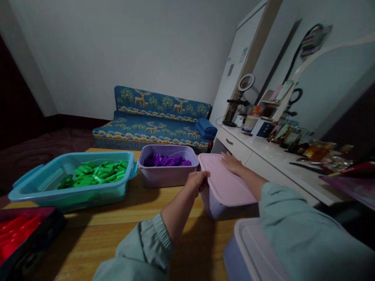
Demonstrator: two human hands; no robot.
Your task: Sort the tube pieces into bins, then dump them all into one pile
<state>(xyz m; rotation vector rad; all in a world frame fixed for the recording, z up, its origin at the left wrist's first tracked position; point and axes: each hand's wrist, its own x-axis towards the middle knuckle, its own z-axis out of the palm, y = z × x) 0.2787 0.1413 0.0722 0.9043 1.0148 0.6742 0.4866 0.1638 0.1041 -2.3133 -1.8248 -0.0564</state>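
Observation:
A lilac storage box [215,207] with a pink lid [230,183] on top stands at the right side of the wooden table. At the lid's left edge, my left hand [197,182] has its fingers closed, pinching the rim. My right hand [231,162] lies flat on the far part of the lid, fingers stretched out. Just left of this box is an uncovered purple box [170,177] with purple plastic pieces [168,160] inside. What the lidded box contains is hidden.
A turquoise tub [88,197] of green pieces [101,171] stands left, a dark box [49,230] of red pieces [17,234] nearer me. Another lidded box [243,249] sits at front right. Beyond are a patterned sofa [152,127] and a white dresser [263,156] crowded with bottles.

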